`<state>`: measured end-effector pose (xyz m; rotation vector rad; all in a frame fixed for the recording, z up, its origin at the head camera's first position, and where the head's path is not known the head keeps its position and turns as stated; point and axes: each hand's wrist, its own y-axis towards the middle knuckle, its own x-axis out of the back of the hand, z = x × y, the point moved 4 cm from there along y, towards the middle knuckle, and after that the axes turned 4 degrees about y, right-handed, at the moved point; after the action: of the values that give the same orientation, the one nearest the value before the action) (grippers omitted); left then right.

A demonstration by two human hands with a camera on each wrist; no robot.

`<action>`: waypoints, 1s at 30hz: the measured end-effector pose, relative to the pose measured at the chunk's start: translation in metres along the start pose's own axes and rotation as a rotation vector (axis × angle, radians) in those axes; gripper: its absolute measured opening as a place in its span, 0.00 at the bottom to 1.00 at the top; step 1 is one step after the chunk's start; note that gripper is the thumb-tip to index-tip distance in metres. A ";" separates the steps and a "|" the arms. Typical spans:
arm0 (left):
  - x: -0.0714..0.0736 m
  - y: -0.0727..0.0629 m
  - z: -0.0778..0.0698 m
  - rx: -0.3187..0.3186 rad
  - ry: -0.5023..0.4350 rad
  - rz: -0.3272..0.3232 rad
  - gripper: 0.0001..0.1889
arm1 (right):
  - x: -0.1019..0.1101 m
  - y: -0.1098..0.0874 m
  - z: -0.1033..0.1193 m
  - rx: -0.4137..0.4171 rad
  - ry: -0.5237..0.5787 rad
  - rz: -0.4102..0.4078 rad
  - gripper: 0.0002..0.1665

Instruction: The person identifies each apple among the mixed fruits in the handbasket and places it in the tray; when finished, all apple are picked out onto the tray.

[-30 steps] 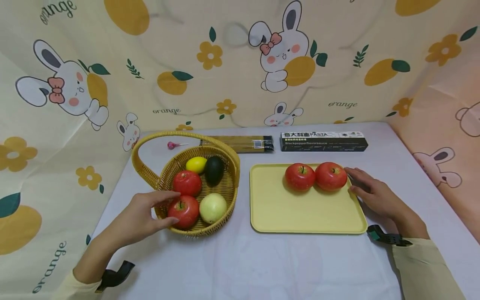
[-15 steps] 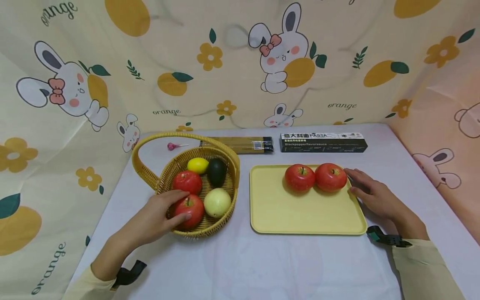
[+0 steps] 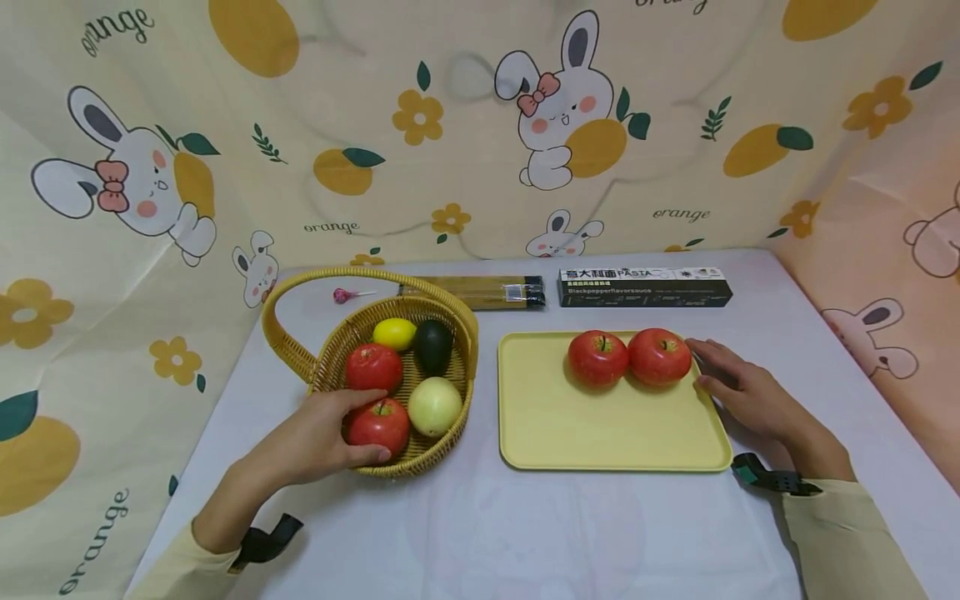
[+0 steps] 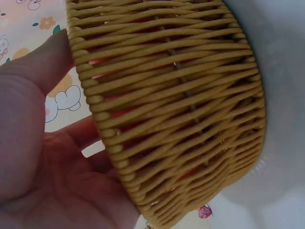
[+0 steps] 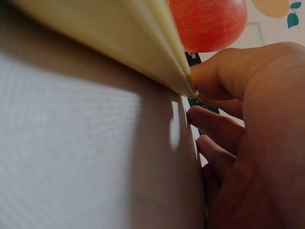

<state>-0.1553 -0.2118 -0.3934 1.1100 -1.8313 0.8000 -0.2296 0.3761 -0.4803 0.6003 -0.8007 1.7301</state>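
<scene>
In the head view, my left hand [image 3: 321, 437] reaches over the near left rim of the wicker basket [image 3: 446, 446]. Its fingers and thumb grip a red apple [image 3: 378, 427] that sits inside. Close around this apple lie a pale green round fruit [image 3: 435, 407] and another red fruit [image 3: 374, 368]; a lemon [image 3: 394, 334] and a dark avocado [image 3: 432, 347] are farther back. From the left wrist, the basket wall hides most of the fruit. My right hand [image 3: 757, 400] touches the right edge of the yellow tray [image 3: 600, 433] with loosely extended fingers, beside two red apples [image 3: 597, 358].
The basket's tall handle [image 3: 288, 342] arches over its left and back sides. Behind stand a dark pasta box [image 3: 645, 288], a pack of noodles [image 3: 480, 292] and a lollipop [image 3: 343, 295]. A patterned cloth [image 3: 480, 183] encloses the table [image 3: 480, 533].
My left hand moved right, farther into the basket, and closed around the front apple. That apple, the pale green fruit, the lemon and the avocado shifted slightly right. My right hand stayed at the tray.
</scene>
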 end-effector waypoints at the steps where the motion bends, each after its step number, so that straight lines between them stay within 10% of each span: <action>1: -0.001 0.000 0.000 0.013 -0.003 0.000 0.41 | 0.000 0.000 0.000 0.001 -0.001 -0.001 0.46; 14: 0.004 -0.006 0.000 0.120 -0.126 -0.089 0.42 | 0.000 -0.002 0.000 -0.005 0.006 0.005 0.46; 30: 0.014 -0.006 -0.037 -0.150 -0.458 -0.198 0.42 | 0.000 -0.003 0.003 -0.004 -0.004 0.003 0.46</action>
<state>-0.1414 -0.1890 -0.3642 1.4321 -2.0671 0.3004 -0.2269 0.3746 -0.4776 0.6000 -0.8078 1.7306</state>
